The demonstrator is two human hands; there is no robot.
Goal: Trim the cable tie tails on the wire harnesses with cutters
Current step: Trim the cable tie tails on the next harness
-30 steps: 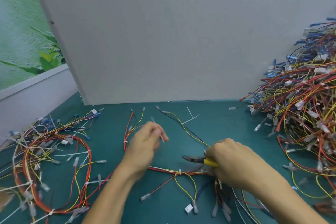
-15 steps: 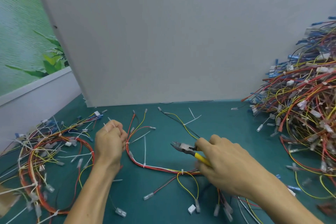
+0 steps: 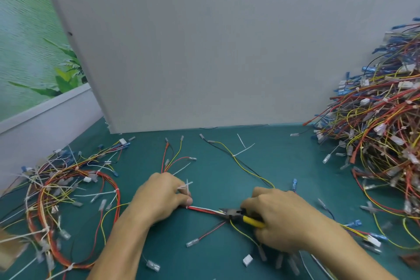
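Toward the front edge of the bench [image 3: 284, 161], the left hand [image 3: 162, 198] pinches the wire harness [image 3: 202, 209] while the right hand [image 3: 281, 218] grips the yellow-handled cutters [image 3: 234, 213], whose jaws lie right against its red wires, so a careless squeeze could nick insulation instead of a tie tail [image 3: 187, 185].

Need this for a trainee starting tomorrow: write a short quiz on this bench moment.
1. True or false: the right hand grips the cutters.
2. What does the left hand hold? A. nothing B. the harness C. a loose connector
3. Fill in: the cutters' handles are ____.
Key: 1 true; 2 B; 3 yellow.
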